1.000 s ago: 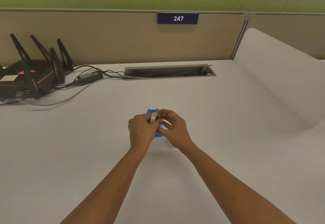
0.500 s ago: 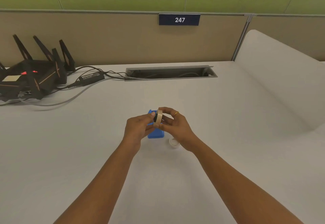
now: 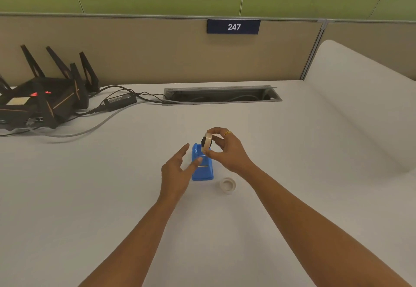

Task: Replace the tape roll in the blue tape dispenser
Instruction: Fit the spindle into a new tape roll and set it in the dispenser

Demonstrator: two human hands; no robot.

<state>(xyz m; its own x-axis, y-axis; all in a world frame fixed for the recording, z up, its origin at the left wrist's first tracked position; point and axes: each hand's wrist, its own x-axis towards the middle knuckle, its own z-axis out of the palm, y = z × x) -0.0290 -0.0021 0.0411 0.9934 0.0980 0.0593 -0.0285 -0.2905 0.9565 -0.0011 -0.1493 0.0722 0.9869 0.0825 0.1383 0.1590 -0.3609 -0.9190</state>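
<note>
The blue tape dispenser (image 3: pixel 202 169) stands on the white desk (image 3: pixel 112 196) near the middle. My right hand (image 3: pixel 227 151) pinches a cream tape roll (image 3: pixel 206 142) with a black hub in its centre, held just above the dispenser's far end. My left hand (image 3: pixel 177 172) hovers beside the dispenser's left side, fingers spread, thumb tip over its top, holding nothing. A second, whitish tape roll (image 3: pixel 227 185) lies flat on the desk just right of the dispenser's near end.
A black router (image 3: pixel 42 100) with antennas, a power adapter (image 3: pixel 120 101) and cables sit at the back left. A cable slot (image 3: pixel 221 95) is set into the desk at the back. A raised white panel (image 3: pixel 360 102) borders the right side.
My left hand has let go of the tape roll and dropped to the left, opening. My right hand alone now holds the roll, slightly higher and to the right.
</note>
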